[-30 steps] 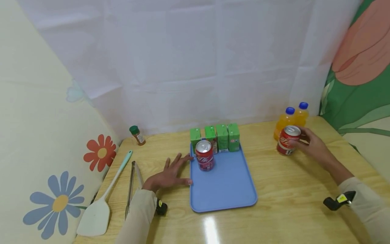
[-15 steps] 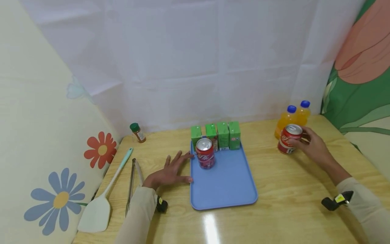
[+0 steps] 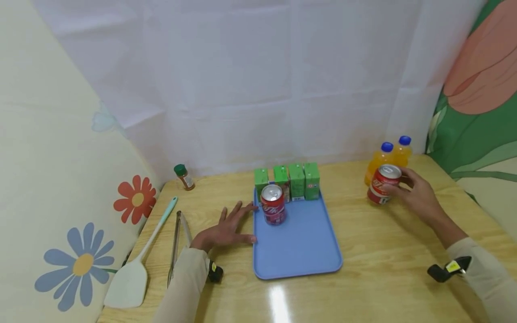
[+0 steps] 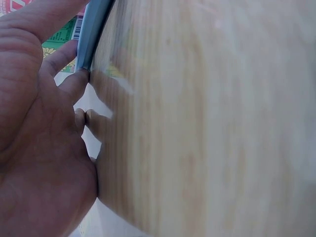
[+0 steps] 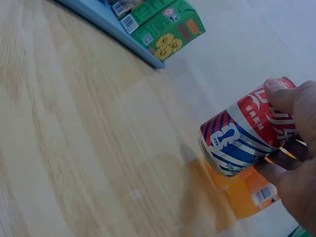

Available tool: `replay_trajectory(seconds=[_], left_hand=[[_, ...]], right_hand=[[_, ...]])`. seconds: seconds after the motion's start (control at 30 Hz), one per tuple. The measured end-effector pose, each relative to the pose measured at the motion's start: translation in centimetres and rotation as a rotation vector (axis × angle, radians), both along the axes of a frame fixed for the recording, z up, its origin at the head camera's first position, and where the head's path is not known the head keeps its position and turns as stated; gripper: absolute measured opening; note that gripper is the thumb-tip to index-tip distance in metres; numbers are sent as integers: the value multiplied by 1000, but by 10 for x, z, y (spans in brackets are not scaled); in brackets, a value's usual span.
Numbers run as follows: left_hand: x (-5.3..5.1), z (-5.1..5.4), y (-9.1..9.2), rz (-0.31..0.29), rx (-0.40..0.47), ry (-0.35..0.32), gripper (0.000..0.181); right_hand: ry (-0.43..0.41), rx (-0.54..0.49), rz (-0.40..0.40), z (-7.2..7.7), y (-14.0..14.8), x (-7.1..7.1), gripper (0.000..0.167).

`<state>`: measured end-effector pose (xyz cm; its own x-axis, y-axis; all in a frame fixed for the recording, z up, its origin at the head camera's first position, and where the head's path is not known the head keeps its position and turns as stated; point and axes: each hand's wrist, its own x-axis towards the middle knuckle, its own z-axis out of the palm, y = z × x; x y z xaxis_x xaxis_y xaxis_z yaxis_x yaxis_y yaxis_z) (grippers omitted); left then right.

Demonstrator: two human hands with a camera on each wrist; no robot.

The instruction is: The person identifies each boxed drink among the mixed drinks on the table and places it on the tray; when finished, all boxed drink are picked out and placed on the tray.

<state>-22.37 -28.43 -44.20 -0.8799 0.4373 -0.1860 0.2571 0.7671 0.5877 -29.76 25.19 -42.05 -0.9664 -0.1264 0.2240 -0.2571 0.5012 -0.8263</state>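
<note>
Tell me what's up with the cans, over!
Right hand grips red can near orange bottles. Left hand spread at left rim of blue tray. Taking up tray's far part: second can, green cartons.

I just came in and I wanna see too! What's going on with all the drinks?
Someone is sorting through drinks at a table. Their right hand holds a red can just in front of two orange drink bottles. Their left hand is spread out, fingers at the left edge of a blue tray. On the tray, four green cartons stand in a row at the far end, with another can in front of them. The held can isn't on the tray.
</note>
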Motion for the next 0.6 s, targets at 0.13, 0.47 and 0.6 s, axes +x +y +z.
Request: replay_trajectory(seconds=[0.13, 0.47, 0.6], left_hand=[[0, -1, -1, 5, -5, -5, 93], [1, -1, 0, 0, 4, -2, 92], [0, 1, 0, -3, 2, 2, 92]], right_hand=[[19, -46, 27, 8, -8, 3, 77], [20, -88, 87, 31, -39, 8, 69], [53, -112, 117, 35, -52, 7, 65]])
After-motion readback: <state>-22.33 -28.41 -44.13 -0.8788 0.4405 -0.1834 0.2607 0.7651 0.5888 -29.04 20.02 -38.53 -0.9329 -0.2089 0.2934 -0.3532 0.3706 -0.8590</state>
